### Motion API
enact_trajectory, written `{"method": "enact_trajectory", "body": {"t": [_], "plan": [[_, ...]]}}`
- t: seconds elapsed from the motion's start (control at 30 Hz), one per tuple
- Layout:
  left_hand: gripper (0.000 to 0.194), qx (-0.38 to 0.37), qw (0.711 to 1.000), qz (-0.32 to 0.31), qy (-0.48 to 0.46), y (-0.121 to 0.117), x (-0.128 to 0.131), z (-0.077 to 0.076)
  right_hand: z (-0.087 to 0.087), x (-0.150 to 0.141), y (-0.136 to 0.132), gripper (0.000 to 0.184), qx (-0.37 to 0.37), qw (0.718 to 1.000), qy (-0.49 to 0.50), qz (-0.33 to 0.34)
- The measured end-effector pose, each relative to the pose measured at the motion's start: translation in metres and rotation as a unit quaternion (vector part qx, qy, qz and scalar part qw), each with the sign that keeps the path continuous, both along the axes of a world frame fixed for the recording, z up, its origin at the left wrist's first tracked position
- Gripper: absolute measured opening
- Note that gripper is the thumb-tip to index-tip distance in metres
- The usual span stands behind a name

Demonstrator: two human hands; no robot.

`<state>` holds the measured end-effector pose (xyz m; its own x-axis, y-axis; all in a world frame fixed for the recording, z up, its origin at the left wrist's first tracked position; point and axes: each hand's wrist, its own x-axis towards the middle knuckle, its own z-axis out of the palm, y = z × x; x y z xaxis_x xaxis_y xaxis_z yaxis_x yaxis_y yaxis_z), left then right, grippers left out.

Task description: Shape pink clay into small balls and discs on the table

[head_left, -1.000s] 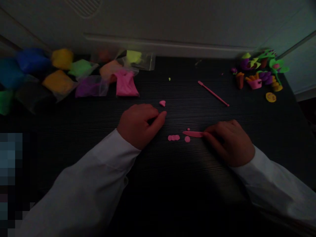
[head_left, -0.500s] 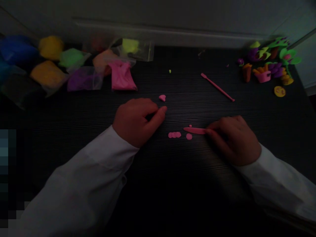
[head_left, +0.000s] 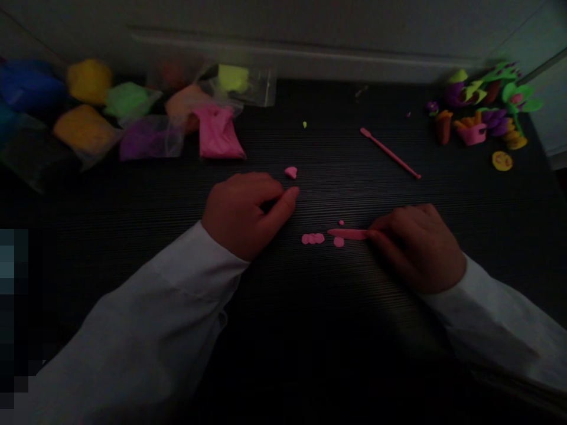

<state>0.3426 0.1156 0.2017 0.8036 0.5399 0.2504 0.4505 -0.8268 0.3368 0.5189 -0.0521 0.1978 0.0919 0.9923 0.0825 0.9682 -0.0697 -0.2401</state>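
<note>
My right hand (head_left: pixel 419 245) pinches a pink plastic clay knife (head_left: pixel 348 234) by its handle, the blade lying level and pointing left. Just in front of the blade is a flat pink clay disc (head_left: pixel 339 242), its upper edge at the blade. A tiny pink clay ball (head_left: pixel 341 222) sits just behind the knife. To the left, a row of overlapping pink clay discs (head_left: pixel 312 238) lies on the dark table. My left hand (head_left: pixel 248 215) rests closed on the table, thumb against the curled fingers, with nothing visible in it. A pink clay lump (head_left: pixel 291 172) lies beyond its thumb.
Bags of coloured clay, including a pink bag (head_left: pixel 219 133), are grouped at the back left. A thin pink modelling stick (head_left: pixel 390 153) lies behind my right hand. Small finished clay figures (head_left: pixel 472 131) and a yellow clay disc (head_left: pixel 502 160) stand at the back right. A wall rises behind.
The view has tilted and shifted slightly. The knife has moved a little toward me, from between ball and disc to the disc's upper edge. My left hand stays in place.
</note>
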Motion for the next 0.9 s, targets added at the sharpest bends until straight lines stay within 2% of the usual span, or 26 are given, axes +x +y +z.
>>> {"method": "enact_trajectory", "body": {"t": [0.1,0.17,0.3,0.37,0.47,0.57,0.63,0.7,0.77,0.9], "plan": [[0.035,0.001,1.0,-0.006,0.0,0.001,0.0,0.0,0.002,-0.001,-0.002,0.014,0.003,1.0,0.022,-0.002],[0.035,0.002,1.0,-0.005,-0.001,0.001,0.0,0.0,0.003,-0.001,-0.002,0.014,0.02,0.999,0.03,-0.032],[0.037,-0.006,1.0,-0.009,0.011,0.002,0.0,0.001,0.001,0.004,0.002,0.018,0.093,0.978,0.017,-0.187],[0.037,-0.007,1.0,-0.013,0.016,0.002,0.0,0.001,-0.001,0.011,0.006,0.02,0.101,0.966,0.006,-0.236],[0.037,-0.006,1.0,-0.019,0.019,0.003,0.0,0.0,-0.001,0.018,0.009,0.021,0.089,0.975,-0.042,-0.201],[0.037,-0.004,1.0,-0.024,0.019,0.004,0.0,0.0,0.006,0.012,0.009,0.02,0.175,0.964,-0.107,-0.169],[0.037,-0.002,1.0,-0.024,0.019,0.004,0.0,0.0,0.012,0.0,0.009,0.017,0.161,0.978,-0.079,-0.107],[0.037,-0.001,1.0,-0.022,0.017,0.003,0.0,0.0,0.016,-0.014,0.01,0.014,0.098,0.995,-0.019,-0.021],[0.037,-0.007,1.0,-0.023,0.017,0.003,0.0,0.0,0.017,-0.024,0.013,0.014,0.073,0.997,0.018,-0.001],[0.037,-0.017,0.999,-0.024,0.013,0.003,0.001,-0.001,0.011,-0.028,0.017,0.017,0.057,0.998,0.029,-0.006]]}}
